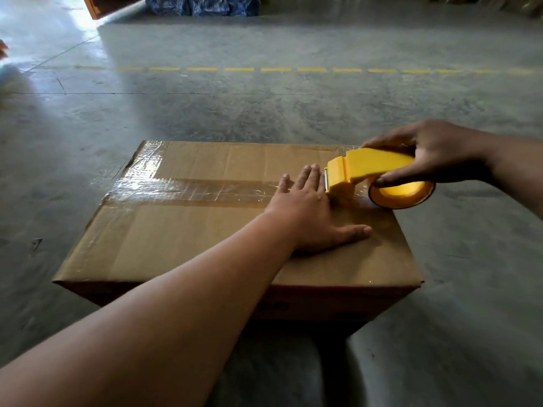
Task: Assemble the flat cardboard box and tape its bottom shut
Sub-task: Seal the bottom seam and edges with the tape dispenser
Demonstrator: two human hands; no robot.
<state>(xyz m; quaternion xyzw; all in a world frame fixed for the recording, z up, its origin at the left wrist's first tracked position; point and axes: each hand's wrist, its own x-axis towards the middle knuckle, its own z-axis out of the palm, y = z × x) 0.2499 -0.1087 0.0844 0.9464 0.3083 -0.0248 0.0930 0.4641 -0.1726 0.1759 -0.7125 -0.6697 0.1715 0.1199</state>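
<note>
While the cardboard box (205, 245) sits closed on the concrete floor (264, 113), flaps up and folded shut, nothing of its inside shows. Clear tape (188, 190) runs along the centre seam from the left edge toward the right, plus a wrinkled patch at the far left corner (glare makes its edges hard to trace).

Left hand (308, 212) lies palm-down on the box top, fingers (308, 177) straight and spread, released, gripping nothing; fingertips sit on the tape strip just beside the dispenser's blade, thumb splayed out toward the right along the cardboard. The left forearm crosses the near edge of the box and hides part of the front face.

Right hand (435, 154) is wrapped round the yellow tape dispenser (370, 168), fingers over the handle top, thumb underneath near the roll. The dispenser's toothed end points left and rests at the tape line near the box's right edge; its tape roll (401, 193) overhangs that edge.

Around: a dashed yellow line (293, 69) painted across the floor beyond the box, blue wrapped bundles (202, 5) at the far edge, an orange-brown frame (91, 7) at top left. Bright glare on the floor at left.
</note>
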